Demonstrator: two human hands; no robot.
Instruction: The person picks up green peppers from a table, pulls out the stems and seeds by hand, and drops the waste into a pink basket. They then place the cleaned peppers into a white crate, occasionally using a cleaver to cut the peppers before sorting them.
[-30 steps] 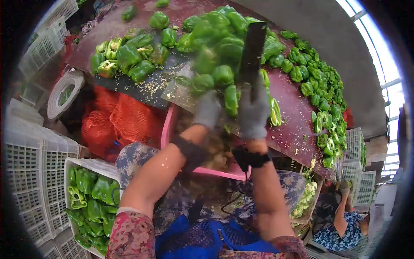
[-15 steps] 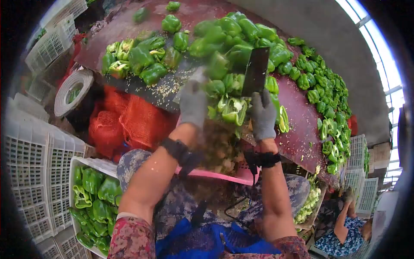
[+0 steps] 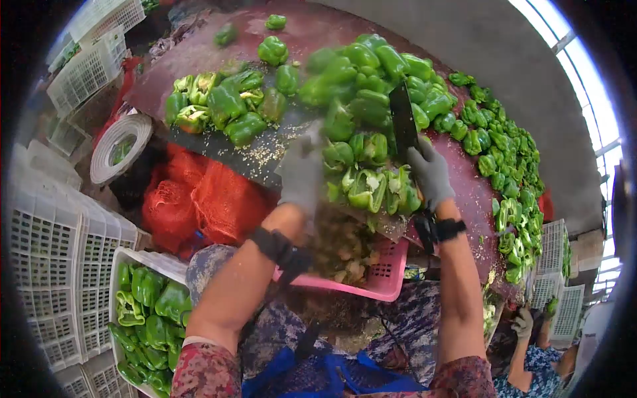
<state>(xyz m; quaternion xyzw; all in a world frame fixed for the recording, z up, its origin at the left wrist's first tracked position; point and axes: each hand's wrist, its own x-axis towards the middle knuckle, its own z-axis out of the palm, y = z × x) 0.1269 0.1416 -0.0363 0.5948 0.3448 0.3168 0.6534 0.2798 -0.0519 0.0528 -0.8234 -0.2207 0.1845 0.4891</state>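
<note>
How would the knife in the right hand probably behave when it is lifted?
The knife likely stays stiff: its blade looks straight. It may feel front-heavy, because the broad blade extends beyond the right hand.

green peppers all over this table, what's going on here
A person's gloved right hand holds a broad knife beside cut green peppers on the table. The left hand is blurred, left of those pieces; whether it holds anything is unclear. More peppers are heaped farther back. Below, a pink basket holds scraps; a white crate of peppers stands at left.
</note>
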